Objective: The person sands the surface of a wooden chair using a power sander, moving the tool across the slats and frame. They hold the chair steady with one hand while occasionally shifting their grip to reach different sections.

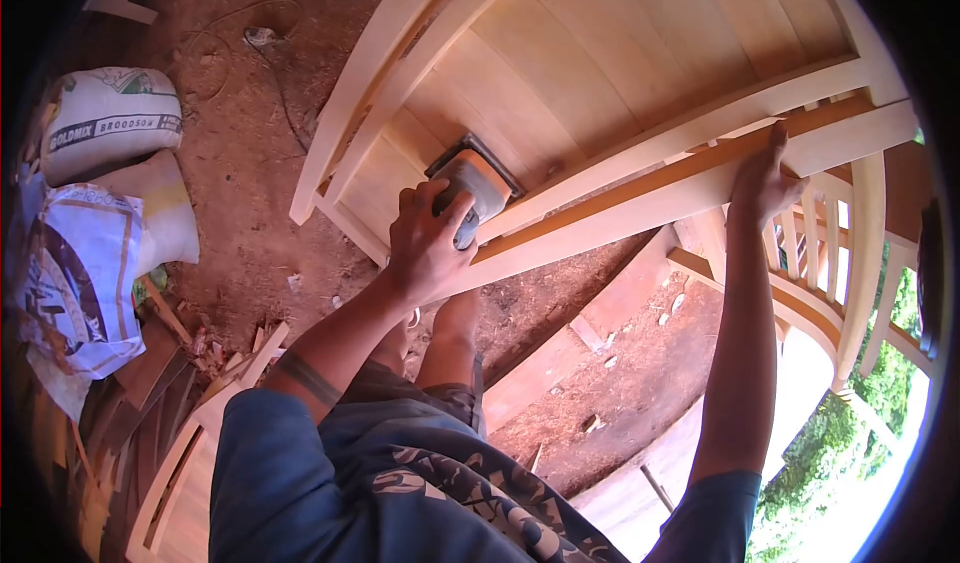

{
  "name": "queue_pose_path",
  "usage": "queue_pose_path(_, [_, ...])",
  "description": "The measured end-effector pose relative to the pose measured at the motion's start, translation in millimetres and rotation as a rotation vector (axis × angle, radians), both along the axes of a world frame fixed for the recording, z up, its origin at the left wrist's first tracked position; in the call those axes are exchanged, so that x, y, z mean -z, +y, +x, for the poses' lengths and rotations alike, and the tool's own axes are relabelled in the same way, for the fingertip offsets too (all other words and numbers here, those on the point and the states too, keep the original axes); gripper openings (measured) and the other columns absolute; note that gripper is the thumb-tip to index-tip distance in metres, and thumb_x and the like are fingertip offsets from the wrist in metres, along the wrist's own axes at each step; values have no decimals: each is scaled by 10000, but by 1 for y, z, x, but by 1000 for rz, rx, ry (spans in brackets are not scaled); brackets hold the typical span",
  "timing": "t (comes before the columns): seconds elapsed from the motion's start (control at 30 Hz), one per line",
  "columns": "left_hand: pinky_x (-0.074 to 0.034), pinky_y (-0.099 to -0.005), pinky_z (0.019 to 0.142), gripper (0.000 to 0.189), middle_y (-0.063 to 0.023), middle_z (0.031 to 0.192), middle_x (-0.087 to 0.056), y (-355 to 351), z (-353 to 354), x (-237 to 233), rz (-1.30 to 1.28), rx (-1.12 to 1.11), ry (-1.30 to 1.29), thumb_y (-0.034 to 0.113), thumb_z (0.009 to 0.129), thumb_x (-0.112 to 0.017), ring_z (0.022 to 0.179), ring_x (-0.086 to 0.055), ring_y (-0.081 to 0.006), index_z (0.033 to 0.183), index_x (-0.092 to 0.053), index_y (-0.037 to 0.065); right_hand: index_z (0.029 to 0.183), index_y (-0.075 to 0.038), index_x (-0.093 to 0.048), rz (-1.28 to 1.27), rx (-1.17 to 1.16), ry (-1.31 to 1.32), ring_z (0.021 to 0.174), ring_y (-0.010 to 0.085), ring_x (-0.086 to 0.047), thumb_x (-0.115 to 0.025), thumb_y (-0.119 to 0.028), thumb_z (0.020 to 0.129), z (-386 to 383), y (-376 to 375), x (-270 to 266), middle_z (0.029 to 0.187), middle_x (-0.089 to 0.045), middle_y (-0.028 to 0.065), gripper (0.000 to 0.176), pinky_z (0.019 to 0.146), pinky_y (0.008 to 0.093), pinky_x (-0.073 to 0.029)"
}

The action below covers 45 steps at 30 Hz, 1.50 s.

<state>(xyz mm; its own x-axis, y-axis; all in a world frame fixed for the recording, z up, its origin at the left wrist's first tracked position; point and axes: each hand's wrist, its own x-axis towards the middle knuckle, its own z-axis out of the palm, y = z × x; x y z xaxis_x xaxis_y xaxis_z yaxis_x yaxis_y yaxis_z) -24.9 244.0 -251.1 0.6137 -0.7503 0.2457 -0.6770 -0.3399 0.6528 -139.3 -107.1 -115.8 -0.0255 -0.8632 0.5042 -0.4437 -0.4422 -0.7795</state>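
My left hand (425, 233) is wrapped around an orange and grey electric sander (475, 185) with a dark, flat, squarish base. The sander rests on the planks of a pale wooden panel (560, 48), close to its near frame rail. My right hand (765, 178) grips the long wooden rail (650, 198) along the near side, towards its right end. Some fingers of that hand curl over the rail's upper edge; the others are partly hidden. Both forearms reach forward from my body, spread apart.
Full sacks (115, 128) and a crumpled printed bag (90, 273) lie to the left. Wood offcuts (150, 393) are piled below them. A thin cord (280, 88) trails over the reddish dirt floor (235, 203). A curved piece with spindles (830, 243) stands at right. Boards (570, 353) lie near my legs.
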Motion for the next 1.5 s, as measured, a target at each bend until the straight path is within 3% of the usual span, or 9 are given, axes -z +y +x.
queue_pose_path(0.07, [-545, -480, 766, 609, -168, 1190, -549, -1, 1, 0, -30, -7, 4, 84, 626, -827, 1012, -567, -384, 1177, -582, 163, 1224, 144, -514, -14, -68, -61, 1021, 331, -677, -839, -543, 775, 2, 3, -1, 1123, -668, 253, 883, 895, 415, -552])
queue_pose_path(0.17, [-543, -483, 778, 602, -162, 1192, -545, -19, 4, -19, -33, -6, 13, 81, 633, -822, 1022, -562, -386, 1179, -584, 163, 1220, 141, -518, 15, 127, 147, 1025, 340, -676, -833, -577, 762, -6, -7, 2, 1118, -667, 255, 908, 907, 423, -548])
queue_pose_path(0.27, [-543, -483, 787, 586, -159, 1197, -539, -21, 4, -27, 21, 0, 35, 84, 636, -819, 1033, -557, -388, 1171, -591, 162, 1216, 136, -528, 4, 118, 114, 1027, 351, -674, -824, -616, 748, -6, -8, 5, 1113, -668, 256, 934, 913, 433, -543])
queue_pose_path(0.43, [-557, -495, 698, 642, -161, 1196, -504, 15, -1, 6, 93, 9, 13, 103, 601, -832, 996, -539, -399, 1187, -583, 182, 1225, 127, -536, -13, 70, 102, 1025, 342, -669, -820, -605, 760, -5, -6, 4, 1103, -675, 239, 912, 907, 429, -535])
queue_pose_path(0.67, [-548, -491, 796, 578, -176, 1196, -532, -8, -1, -10, 19, -8, 4, 78, 637, -818, 1054, -556, -403, 1167, -594, 140, 1233, 107, -534, -47, 25, 56, 985, 317, -679, -830, -557, 781, -5, -3, 4, 1081, -684, 220, 856, 883, 410, -531])
queue_pose_path(0.8, [-552, -501, 787, 571, -170, 1192, -531, -19, 1, -25, 15, -6, 32, 80, 641, -818, 1052, -556, -405, 1161, -593, 155, 1233, 100, -540, 29, 29, 47, 973, 306, -680, -830, -536, 791, -2, 5, -2, 1068, -690, 211, 827, 883, 404, -530])
queue_pose_path(0.97, [-557, -500, 746, 601, -166, 1201, -520, 13, -3, 6, 95, 13, 8, 92, 638, -821, 1038, -544, -409, 1185, -586, 169, 1237, 101, -540, 43, 55, 33, 985, 308, -681, -833, -521, 794, 0, 6, -3, 1075, -696, 206, 818, 883, 398, -530])
queue_pose_path(1.23, [-546, -504, 809, 523, -173, 1205, -543, -17, 0, -17, -10, -15, 50, 84, 663, -817, 1071, -558, -412, 1137, -606, 146, 1221, 106, -546, -10, -3, 16, 1006, 319, -677, -820, -577, 781, 0, 4, -2, 1079, -695, 213, 857, 900, 421, -528])
queue_pose_path(1.5, [-549, -511, 757, 606, -170, 1211, -520, 20, -6, 16, 78, -11, -3, 99, 642, -818, 1040, -540, -419, 1191, -575, 175, 1220, 102, -550, -7, 89, 100, 1005, 323, -671, -812, -606, 771, -2, 0, 0, 1094, -680, 224, 878, 909, 412, -527])
